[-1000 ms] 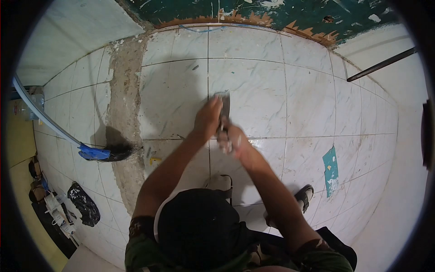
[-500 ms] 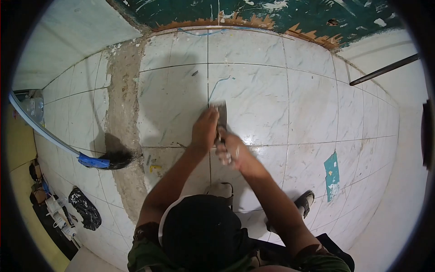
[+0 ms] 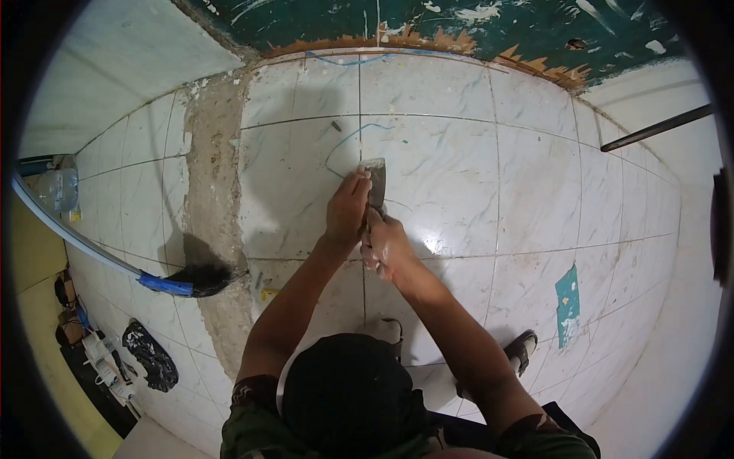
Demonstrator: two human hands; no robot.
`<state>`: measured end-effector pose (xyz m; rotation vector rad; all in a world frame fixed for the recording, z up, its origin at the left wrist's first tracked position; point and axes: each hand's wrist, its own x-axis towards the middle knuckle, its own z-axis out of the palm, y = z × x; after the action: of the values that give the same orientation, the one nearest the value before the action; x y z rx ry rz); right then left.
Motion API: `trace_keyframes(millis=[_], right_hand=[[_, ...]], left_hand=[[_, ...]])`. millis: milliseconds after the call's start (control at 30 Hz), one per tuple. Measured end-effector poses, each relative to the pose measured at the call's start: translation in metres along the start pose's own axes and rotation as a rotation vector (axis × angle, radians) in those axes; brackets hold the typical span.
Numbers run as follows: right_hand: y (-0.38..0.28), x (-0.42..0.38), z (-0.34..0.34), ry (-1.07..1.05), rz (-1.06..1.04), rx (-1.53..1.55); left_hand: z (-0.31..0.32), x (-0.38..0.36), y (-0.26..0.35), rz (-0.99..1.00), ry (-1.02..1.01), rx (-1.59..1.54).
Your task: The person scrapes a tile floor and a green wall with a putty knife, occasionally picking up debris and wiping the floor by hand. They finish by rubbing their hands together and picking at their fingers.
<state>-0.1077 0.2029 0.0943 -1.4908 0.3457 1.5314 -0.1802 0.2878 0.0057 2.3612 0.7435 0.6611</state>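
Note:
A putty knife [image 3: 376, 183] with a flat grey blade and a whitish edge points away from me over the tiles. My right hand [image 3: 388, 249] is closed around its handle, and pale smears show on the fingers. Against the left side of the blade my left hand [image 3: 349, 205] is closed, with its fingertips near the blade's front edge. A thin blue strand [image 3: 334, 149] curves from beside the left fingertips up and to the right. Just beyond the blade, a small dark chip [image 3: 336, 125] lies on the floor.
Ahead stands a green board [image 3: 459, 27] with a splintered lower edge. A bare cement strip [image 3: 215, 153] runs along the left, with a broom [image 3: 202, 279] over it. A teal scrap [image 3: 567, 306] and a dark pole [image 3: 654, 128] are at the right. A yellow piece [image 3: 269, 294] lies near my left forearm.
Both hands and the putty knife stay together, the left fingers now further up by the blade's edge. More of the blue strand shows as a loop. The view has shifted slightly.

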Motion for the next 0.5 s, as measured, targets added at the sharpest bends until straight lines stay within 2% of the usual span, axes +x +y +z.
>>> trace_keyframes(millis=[100,133,167,233,367,433,467,500], right_hand=[[-0.022,0.021,0.012,0.012,-0.120,-0.091],[-0.026,0.023,0.017,0.017,-0.149,-0.038],[-0.025,0.020,0.019,0.017,-0.154,-0.040],[-0.024,0.011,0.023,0.156,-0.220,-0.294],[-0.010,0.017,0.014,0.105,-0.207,-0.308],[-0.019,0.025,0.016,0.113,-0.171,-0.300],[-0.026,0.030,0.021,0.120,-0.192,-0.296],[-0.030,0.031,0.024,0.123,-0.195,-0.296]], left_hand=[[0.001,0.032,-0.013,-0.030,-0.008,0.097],[0.001,0.039,-0.014,-0.080,-0.040,0.044],[-0.001,0.039,-0.013,-0.077,-0.036,0.043],[0.006,0.030,-0.015,-0.144,-0.030,0.020],[0.016,0.011,-0.017,-0.150,0.060,0.022],[0.012,0.023,-0.016,-0.195,-0.002,-0.038],[0.010,0.034,-0.015,-0.368,-0.021,-0.312],[0.010,0.038,-0.017,-0.365,-0.020,-0.315]])
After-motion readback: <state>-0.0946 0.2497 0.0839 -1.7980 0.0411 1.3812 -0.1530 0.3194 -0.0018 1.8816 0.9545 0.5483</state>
